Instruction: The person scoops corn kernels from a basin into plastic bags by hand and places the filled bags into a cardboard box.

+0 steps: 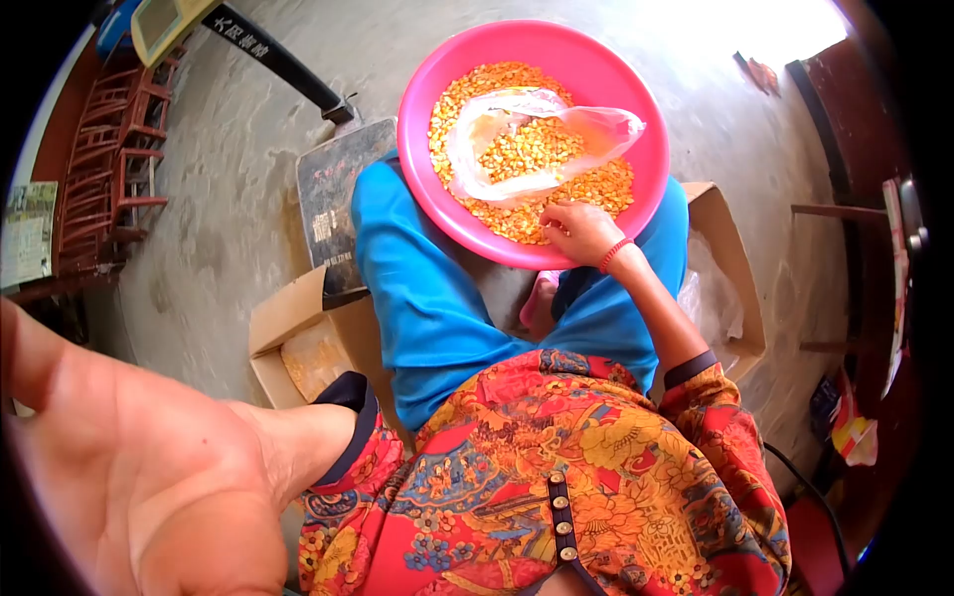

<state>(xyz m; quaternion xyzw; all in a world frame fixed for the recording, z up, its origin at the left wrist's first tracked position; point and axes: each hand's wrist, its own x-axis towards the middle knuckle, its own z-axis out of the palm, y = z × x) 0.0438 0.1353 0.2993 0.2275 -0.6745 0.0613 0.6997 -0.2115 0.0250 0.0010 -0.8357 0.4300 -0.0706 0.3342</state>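
Observation:
A pink plastic basin rests across my knees, filled with orange-yellow corn kernels. On the kernels lies a clear plastic bag, its mouth open and more kernels inside it. My right hand, with a red bracelet at the wrist, reaches over the near rim. Its fingers are drawn together at the corn, and what they pinch, if anything, is hidden. Close to the camera at lower left, my left hand is raised with a bare, flat palm. Most of its fingers fall outside the picture.
A platform scale with a black post stands ahead on the left. Open cardboard boxes flank my legs, one on the left and one on the right. Red wooden chairs line the left wall. A black cable runs at right.

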